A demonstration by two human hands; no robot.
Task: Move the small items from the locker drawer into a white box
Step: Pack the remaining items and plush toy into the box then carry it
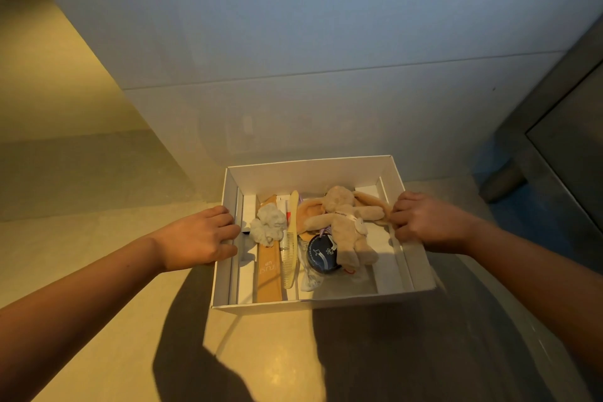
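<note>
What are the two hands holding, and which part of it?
Both hold the white box by its side walls: the left hand grips the left wall, the right hand the right wall, fingers curled over the rims.

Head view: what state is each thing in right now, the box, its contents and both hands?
white box: open, no lid, held at both side walls.
left hand: grips the left wall.
right hand: grips the right wall.
plush bunny: lying inside, atop other items.
comb: lying flat inside.
orange packet: flat inside.
white scrunchie: inside, on the orange packet.
dark round tin: inside, partly under the bunny.
</note>
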